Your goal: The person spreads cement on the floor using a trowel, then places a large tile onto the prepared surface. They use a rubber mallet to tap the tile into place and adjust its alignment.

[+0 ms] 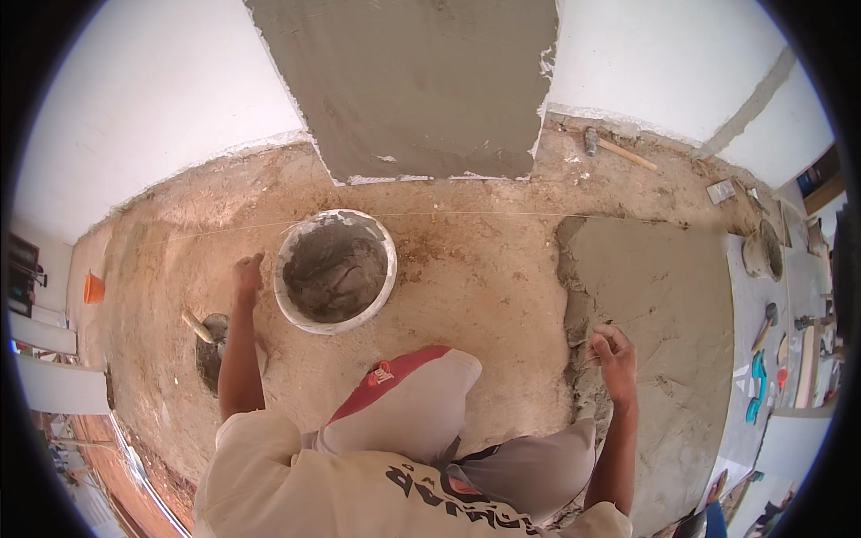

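Note:
My left hand is raised beside the left rim of a round white tub, apart from it. Its fingers are curled closed; what they hold, if anything, is too small to make out. Wet grey mortar lies inside the tub. My right hand hovers over the left edge of a smoothed grey mortar patch on the floor. Those fingers are bent in toward the thumb, and anything between them cannot be made out. By my left forearm, a wooden handle rests at a dark, mortar-smeared thing, partly hidden.
A thin string runs across the brown earth floor. Ahead is a grey plastered panel between white walls. A hammer lies by the wall. A bucket and several tools stand far right; an orange container is far left.

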### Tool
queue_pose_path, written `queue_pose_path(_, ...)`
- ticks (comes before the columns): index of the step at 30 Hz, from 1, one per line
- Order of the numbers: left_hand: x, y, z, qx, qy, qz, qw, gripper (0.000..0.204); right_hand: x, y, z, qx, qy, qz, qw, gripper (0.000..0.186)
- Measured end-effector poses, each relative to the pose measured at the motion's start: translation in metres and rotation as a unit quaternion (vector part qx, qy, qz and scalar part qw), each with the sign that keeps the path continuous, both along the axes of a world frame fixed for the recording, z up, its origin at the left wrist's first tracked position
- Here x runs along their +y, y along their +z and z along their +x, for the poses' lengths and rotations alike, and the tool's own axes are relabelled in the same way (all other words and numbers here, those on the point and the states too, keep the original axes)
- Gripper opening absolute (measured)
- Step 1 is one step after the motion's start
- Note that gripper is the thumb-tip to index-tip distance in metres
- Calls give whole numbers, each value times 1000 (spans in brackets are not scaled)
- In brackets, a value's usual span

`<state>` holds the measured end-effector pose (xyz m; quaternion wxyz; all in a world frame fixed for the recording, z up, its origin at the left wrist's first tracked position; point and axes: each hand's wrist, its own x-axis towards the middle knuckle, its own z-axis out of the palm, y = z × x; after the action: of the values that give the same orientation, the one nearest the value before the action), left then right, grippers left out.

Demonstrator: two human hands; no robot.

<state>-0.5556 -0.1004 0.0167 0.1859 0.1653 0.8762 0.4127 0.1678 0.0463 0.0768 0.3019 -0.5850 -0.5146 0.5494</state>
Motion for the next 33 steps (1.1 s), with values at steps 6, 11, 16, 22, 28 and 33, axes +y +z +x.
queue_pose_path(6, 36, 124, 61, -292, -20, 175, 940, 33, 22, 9, -10, 7, 6, 24, 1000, 28)
queue_pose_path(11, 30, 156, 77, -260, 20, 150, 954, 39, 45, 14, 2, 13, 27, 32, 999, 25)
queue_pose_path(16, -6, 175, 36, -244, 86, 138, 956, 38, 75, 21, 29, -9, 11, 45, 999, 26)
queue_pose_path(22, -29, 143, 16, -194, 141, -6, 971, 32, 78, 96, 40, -55, 29, 8, 998, 29)
queue_pose_path(28, -18, 223, 50, 168, -167, -333, 913, 39, 36, 254, 44, -191, 96, -6, 977, 30)
queue_pose_path(33, 81, 448, 52, 205, -241, -139, 938, 39, -2, 389, 7, -222, 110, -38, 968, 34)
